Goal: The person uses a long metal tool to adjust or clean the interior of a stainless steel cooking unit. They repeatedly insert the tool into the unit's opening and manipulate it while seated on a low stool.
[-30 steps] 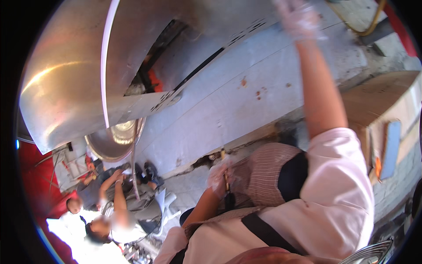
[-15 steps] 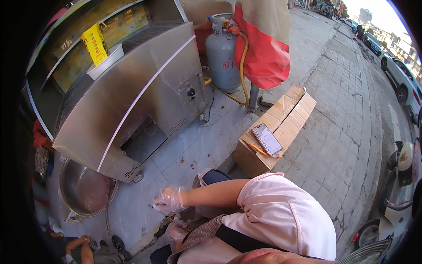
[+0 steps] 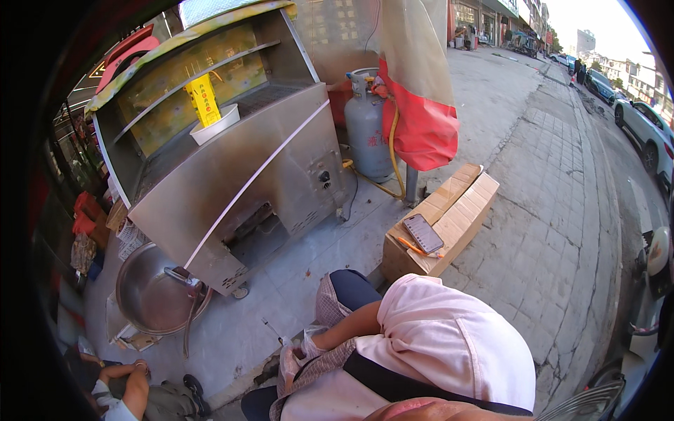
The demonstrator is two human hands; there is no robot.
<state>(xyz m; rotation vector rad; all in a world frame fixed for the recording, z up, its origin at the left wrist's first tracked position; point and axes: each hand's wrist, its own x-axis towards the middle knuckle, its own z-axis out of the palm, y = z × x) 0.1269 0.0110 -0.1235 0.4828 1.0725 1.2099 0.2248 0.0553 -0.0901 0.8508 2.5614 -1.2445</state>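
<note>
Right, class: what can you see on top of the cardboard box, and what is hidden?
A phone and a slim orange item lie on the cardboard box. Its top flaps cover the inside; the phone hides the patch beneath it.

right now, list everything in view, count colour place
stall: 1, silver, upper left
bowl: 1, white, on stall
packet: 1, yellow, in bowl
cylinder: 1, grey, right of stall
hose: 1, yellow, at cylinder
cover: 1, red and beige, beside cylinder
box: 1, brown, centre right
phone: 1, dark, on box
item: 1, orange, on box
basin: 1, silver, lower left
cars: several, mixed, upper right
seated person: 1, grey trousers, lower left
tool: 1, silver, lower centre
left hand: 1, gloved, lower centre
right hand: 1, gloved, lower centre
</note>
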